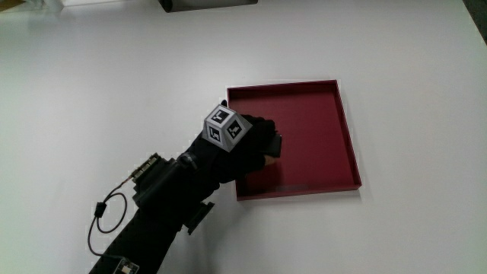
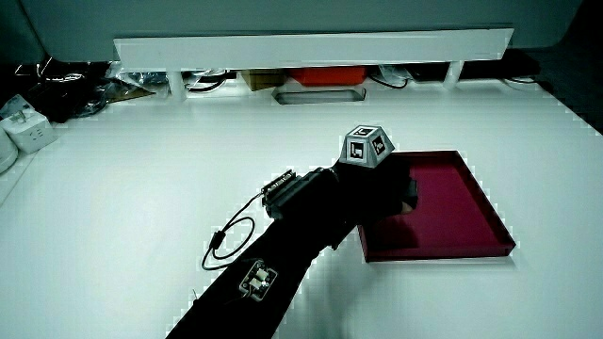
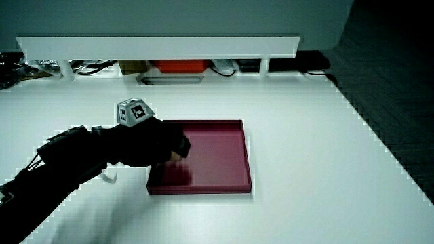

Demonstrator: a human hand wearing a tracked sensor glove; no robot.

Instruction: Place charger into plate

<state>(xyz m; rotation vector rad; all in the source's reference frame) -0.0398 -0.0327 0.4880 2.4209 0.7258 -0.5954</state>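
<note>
The plate is a square dark red tray with a low rim point(image 1: 348, 137) lying on the white table; both side views show it too point(image 2: 471, 202) point(image 3: 227, 163). The black gloved hand point(image 1: 266, 148), with its patterned cube point(image 1: 227, 128) on the back, reaches over the tray's edge nearest the forearm. Its fingers are curled around a small dark charger point(image 1: 275, 144), held just above the tray floor. The charger sticks out past the fingers in both side views point(image 2: 412, 192) point(image 3: 182, 146). The hand covers most of it.
A low white partition point(image 2: 311, 47) runs along the table edge farthest from the person, with cables and a red box point(image 2: 325, 77) under it. White adapters point(image 2: 24, 135) sit near the partition's end. A thin cable loop point(image 1: 106, 217) hangs beside the forearm.
</note>
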